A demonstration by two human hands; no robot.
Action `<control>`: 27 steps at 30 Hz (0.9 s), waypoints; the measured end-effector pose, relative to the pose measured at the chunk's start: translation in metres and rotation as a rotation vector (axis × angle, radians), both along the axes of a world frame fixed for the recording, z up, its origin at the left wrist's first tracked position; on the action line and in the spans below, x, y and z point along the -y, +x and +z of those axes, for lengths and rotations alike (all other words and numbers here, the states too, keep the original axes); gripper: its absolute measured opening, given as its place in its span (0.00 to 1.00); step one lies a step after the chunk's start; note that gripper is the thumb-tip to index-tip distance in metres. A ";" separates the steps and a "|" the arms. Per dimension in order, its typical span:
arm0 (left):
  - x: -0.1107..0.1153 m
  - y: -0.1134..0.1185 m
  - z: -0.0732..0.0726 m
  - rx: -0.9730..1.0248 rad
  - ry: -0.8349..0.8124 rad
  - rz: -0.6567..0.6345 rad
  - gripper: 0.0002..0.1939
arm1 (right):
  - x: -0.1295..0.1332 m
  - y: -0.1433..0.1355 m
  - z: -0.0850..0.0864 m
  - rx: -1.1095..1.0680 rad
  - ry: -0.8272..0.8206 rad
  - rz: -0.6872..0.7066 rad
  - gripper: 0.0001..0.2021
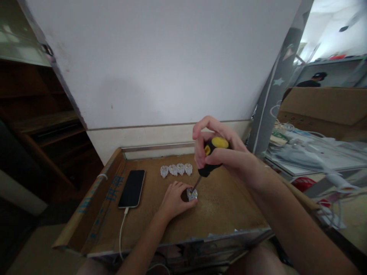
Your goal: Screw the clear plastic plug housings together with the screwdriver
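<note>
Left hand [174, 199] and right hand [238, 154] at work on a small clear fitting [192, 195].
The left thumb and fingers pinch the fitting on the cardboard surface [223, 208]; the right hand curls around a screwdriver [205, 170], its shaft slanting down to the fitting. Beyond, four similar pieces [173, 169] form a row; left lies a phone [132, 189].

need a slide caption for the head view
Left hand holds a clear part as the right hand holds a screwdriver to it; four similar parts lie in a row beyond.
</note>
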State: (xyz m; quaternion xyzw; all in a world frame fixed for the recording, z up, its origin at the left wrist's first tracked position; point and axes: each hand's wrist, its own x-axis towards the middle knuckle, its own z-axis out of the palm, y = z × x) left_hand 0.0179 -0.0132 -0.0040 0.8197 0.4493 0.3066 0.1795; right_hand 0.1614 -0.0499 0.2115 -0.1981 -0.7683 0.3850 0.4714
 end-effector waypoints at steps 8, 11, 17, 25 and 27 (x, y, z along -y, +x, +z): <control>0.000 0.000 -0.002 0.033 -0.006 0.005 0.18 | -0.026 -0.010 0.003 0.027 0.280 -0.549 0.17; 0.002 0.002 -0.002 0.016 -0.004 0.008 0.18 | -0.021 -0.016 0.003 0.188 0.622 -0.826 0.10; 0.015 0.016 -0.005 -0.182 0.081 0.153 0.18 | -0.011 -0.016 0.017 0.278 0.182 -0.220 0.12; 0.016 0.018 -0.003 -0.064 0.050 0.182 0.15 | -0.013 -0.014 0.015 0.113 -0.148 -0.101 0.18; 0.016 0.018 -0.002 -0.058 0.034 0.186 0.12 | -0.014 -0.014 0.014 0.214 0.102 -0.385 0.19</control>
